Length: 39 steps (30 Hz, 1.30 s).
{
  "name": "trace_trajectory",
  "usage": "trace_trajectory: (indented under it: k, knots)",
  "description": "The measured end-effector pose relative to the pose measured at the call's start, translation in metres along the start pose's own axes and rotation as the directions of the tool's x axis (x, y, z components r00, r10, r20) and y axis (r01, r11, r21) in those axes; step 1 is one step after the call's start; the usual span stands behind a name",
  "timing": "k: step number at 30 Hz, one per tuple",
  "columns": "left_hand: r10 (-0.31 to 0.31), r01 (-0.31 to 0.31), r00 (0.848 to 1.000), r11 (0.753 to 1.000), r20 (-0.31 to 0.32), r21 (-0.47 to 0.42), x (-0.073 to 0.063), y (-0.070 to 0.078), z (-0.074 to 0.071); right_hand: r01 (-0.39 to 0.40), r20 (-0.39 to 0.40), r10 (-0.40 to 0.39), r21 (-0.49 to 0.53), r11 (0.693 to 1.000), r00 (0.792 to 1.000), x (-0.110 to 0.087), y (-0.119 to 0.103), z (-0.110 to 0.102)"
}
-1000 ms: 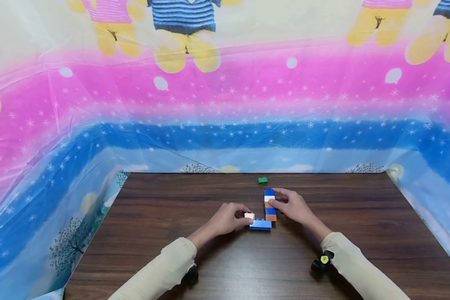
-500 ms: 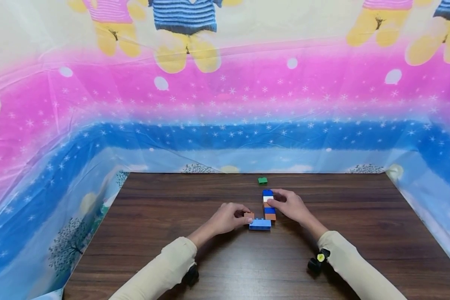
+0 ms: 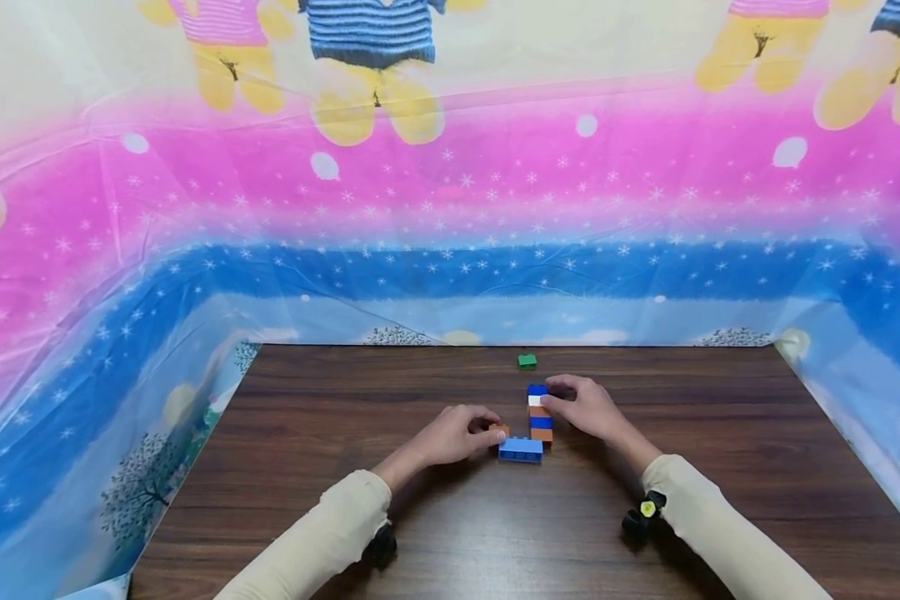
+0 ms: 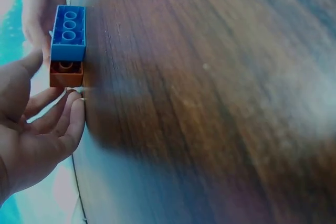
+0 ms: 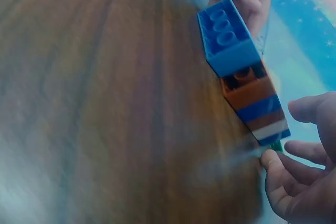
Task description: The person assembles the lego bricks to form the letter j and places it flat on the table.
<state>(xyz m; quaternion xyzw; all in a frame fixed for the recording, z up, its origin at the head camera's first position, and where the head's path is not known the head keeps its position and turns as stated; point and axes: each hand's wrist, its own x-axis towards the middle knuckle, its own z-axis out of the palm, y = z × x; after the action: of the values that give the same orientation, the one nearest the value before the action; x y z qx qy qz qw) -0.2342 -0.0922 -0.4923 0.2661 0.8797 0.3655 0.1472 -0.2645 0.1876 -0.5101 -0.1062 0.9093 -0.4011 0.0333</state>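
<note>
In the head view, a long light blue building brick (image 3: 521,451) lies on its side, its hollow underside toward me. A row of joined bricks (image 3: 541,422), orange, dark blue, orange, white and dark blue, runs away from its right end. My left hand (image 3: 456,435) pinches a small orange brick (image 3: 500,430) at the light blue brick's left end, mostly hidden by the fingers. My right hand (image 3: 587,408) is at the row's far end, thumb at the white brick's edge. In the right wrist view its fingers (image 5: 291,178) are spread beside that end.
A small green brick (image 3: 527,361) lies beyond the row, near the far edge of the brown wooden table (image 3: 330,375). A printed cloth (image 3: 450,275) hangs behind and around the table.
The row of bricks has come slightly toward me. My right thumb, which lay across the bricks, has drawn back to their right edge. My left hand is nearly still.
</note>
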Motion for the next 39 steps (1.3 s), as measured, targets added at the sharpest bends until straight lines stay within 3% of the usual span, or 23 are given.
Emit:
trace_trajectory:
  k: [10,20,26,39]
  knots:
    - [0.101,-0.101,0.995,0.995,0.007,0.027,-0.001,0.001,0.004,0.074,-0.019,-0.076,-0.081,0.994,0.997,0.026,0.009,-0.022]
    - [0.092,-0.092,0.996,0.995,0.006,0.04,0.001,0.001,0.004,0.143,-0.014,-0.147,-0.142,0.98,0.989,0.056,0.017,-0.02]
    - [0.082,-0.082,0.997,0.996,0.005,0.044,0.001,0.002,0.005,0.221,-0.034,-0.228,-0.147,0.964,0.973,0.069,0.016,-0.011]
    - [0.069,-0.069,0.998,0.996,0.003,0.049,0.001,0.002,0.006,0.25,-0.035,-0.262,-0.203,0.947,0.965,0.083,0.012,0.007]
